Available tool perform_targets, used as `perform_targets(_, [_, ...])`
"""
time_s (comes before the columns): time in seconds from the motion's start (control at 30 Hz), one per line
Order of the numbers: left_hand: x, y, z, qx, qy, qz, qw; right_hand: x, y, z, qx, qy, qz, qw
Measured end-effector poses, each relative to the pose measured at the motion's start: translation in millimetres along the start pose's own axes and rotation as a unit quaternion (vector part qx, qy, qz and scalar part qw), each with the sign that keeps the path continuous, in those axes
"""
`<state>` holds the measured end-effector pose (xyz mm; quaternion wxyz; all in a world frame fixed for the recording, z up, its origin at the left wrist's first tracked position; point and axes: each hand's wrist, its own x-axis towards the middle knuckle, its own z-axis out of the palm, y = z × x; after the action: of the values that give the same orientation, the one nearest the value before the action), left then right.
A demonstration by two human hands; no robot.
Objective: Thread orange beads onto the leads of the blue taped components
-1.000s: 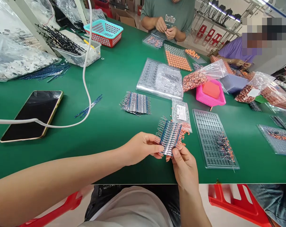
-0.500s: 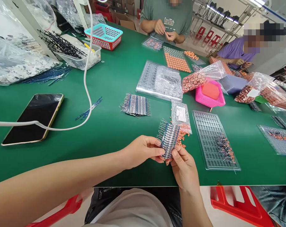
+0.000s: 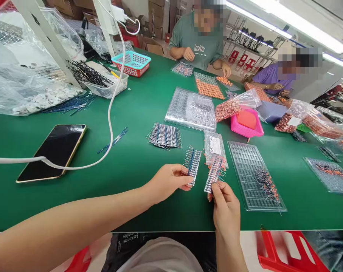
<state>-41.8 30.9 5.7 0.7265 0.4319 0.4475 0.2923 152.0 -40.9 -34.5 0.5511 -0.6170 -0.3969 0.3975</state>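
Observation:
My left hand [image 3: 171, 181] pinches a strip of small leaded parts [image 3: 194, 166] with blue tape along it. A second, similar strip [image 3: 213, 174] is between the fingers of my right hand [image 3: 226, 200]. The two strips are apart, both raised above the green table [image 3: 148, 211]. Behind my left hand lies a stack of such strips [image 3: 165, 135]. A labelled clear bag [image 3: 215, 145] with small orange pieces lies just behind the right strip. To the right of my right hand is a clear ribbed tray [image 3: 245, 170] with loose orange-tipped leaded parts on it.
A phone [image 3: 52, 151] and white cable [image 3: 110, 124] lie left. Farther back are stacked clear trays [image 3: 175, 107], a pink basket [image 3: 246, 130], a blue-and-red basket [image 3: 135, 64] and a bin of black parts [image 3: 111, 88]. Two people sit across the table.
The strips that were together between my hands are now separated, one in each hand. The view has tilted up slightly. One person across the table has moved their hands apart.

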Motion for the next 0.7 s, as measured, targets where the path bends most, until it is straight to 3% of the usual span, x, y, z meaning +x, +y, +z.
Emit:
perform_targets(0.13, [9.8, 4.1, -15.2, 0.087, 0.011, -0.008, 0.996, -2.9, -1.9, -9.0, -0.018, 0.022, -0.015, 0.999])
perform_targets(0.33, [12.4, 11.4, -33.2, 0.236, 0.045, 0.022, 0.971, -10.1, -2.7, -17.5, -0.115, -0.027, 0.005, 0.993])
perform_targets(0.7, [8.5, 16.2, -34.3, 0.396, 0.018, 0.025, 0.918, -14.3, -5.4, -9.1, -0.109, -0.039, -0.035, 0.993])
